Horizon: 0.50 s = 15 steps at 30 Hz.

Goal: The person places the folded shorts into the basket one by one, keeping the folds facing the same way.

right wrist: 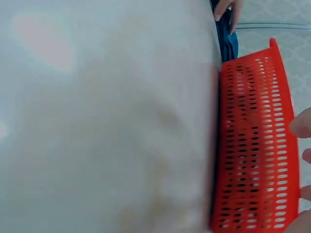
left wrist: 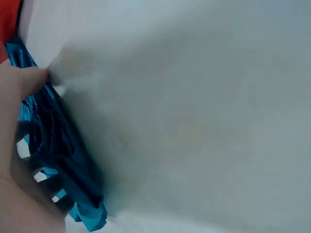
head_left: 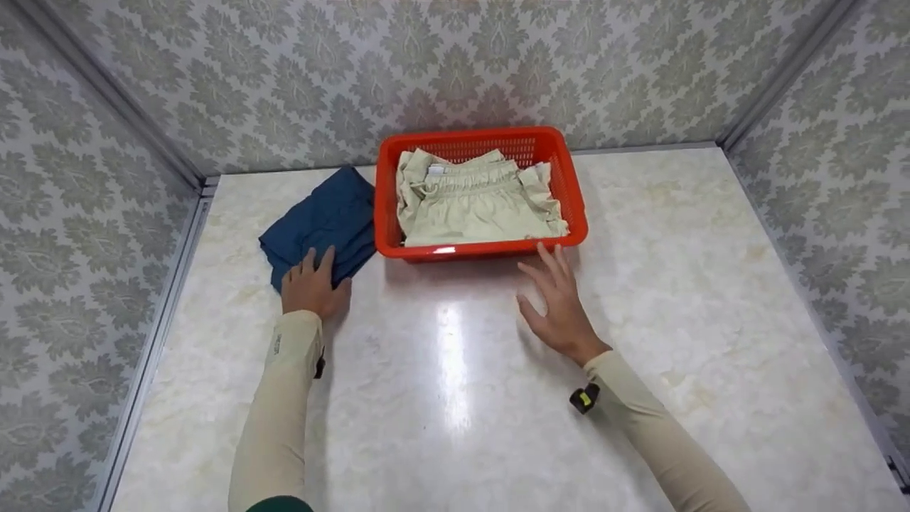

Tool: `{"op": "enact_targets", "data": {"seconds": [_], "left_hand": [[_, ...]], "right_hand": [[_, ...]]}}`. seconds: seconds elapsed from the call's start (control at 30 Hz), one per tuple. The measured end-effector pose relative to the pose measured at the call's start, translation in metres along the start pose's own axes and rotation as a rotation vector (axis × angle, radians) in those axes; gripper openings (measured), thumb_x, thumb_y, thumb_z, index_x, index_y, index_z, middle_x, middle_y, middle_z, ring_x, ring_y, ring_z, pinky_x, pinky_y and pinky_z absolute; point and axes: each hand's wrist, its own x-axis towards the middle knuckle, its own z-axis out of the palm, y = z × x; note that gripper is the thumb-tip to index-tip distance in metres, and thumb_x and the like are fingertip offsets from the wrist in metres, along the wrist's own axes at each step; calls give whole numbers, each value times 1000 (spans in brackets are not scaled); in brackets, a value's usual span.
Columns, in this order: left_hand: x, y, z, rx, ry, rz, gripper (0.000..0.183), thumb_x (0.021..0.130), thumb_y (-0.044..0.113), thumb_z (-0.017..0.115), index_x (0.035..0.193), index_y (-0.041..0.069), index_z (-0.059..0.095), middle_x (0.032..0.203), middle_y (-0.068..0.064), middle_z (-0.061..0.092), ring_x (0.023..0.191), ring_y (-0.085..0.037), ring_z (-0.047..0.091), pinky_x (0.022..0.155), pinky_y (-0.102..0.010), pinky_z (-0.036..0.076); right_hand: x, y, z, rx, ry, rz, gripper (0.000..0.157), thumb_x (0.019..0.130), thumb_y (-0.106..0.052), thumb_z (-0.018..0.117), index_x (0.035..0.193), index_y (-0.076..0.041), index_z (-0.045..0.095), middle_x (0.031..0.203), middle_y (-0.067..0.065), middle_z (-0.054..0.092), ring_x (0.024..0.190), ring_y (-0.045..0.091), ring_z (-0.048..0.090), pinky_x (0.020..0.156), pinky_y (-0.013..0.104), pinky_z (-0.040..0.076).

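Observation:
A folded dark blue garment (head_left: 323, 217) lies on the table to the left of a red plastic basket (head_left: 480, 250). My left hand (head_left: 311, 284) rests on the garment's near edge, fingers spread over the cloth; the left wrist view shows the blue cloth (left wrist: 60, 145) beneath the fingers. Inside the basket lies a folded cream garment (head_left: 483, 206) with a gathered waistband and a small white label. My right hand (head_left: 558, 306) is at the basket's near right rim with fingers spread, the fingertips right at the rim. In the right wrist view those fingers (right wrist: 302, 124) overlap the basket's perforated side (right wrist: 252, 145).
The pale marbled table (head_left: 441, 441) reaches back to a patterned wall (head_left: 455, 71), with the basket close to it. Patterned side panels (head_left: 64, 249) with metal edging stand at left and right. A glare streak shows on the tabletop in front of the basket.

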Motion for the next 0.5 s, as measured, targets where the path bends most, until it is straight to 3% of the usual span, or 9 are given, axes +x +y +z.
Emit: {"op": "enact_targets", "data": {"seconds": [0.1, 0.3, 0.5], "left_hand": [[-5, 3, 7, 14, 87, -5, 73, 98, 44, 54, 156, 3, 36, 150, -36, 35, 129, -58, 39, 108, -68, 30], [-20, 20, 8, 49, 72, -38, 76, 96, 51, 51, 151, -2, 42, 141, -38, 42, 125, -55, 42, 103, -68, 34], [-43, 29, 11, 59, 124, 4, 73, 93, 51, 58, 139, -6, 56, 125, -38, 54, 110, -54, 55, 91, -67, 44]], "right_hand": [[-14, 6, 4, 71, 13, 13, 43, 94, -10, 69, 136, -2, 62, 159, 23, 33, 150, 47, 15, 118, 62, 16], [-27, 16, 5, 174, -58, 126, 41, 97, -12, 66, 135, -2, 61, 160, 25, 29, 149, 50, 16, 118, 63, 17], [-31, 21, 1, 248, -149, 263, 43, 99, -12, 63, 140, -3, 57, 161, 25, 27, 151, 40, 20, 118, 59, 20]]}}
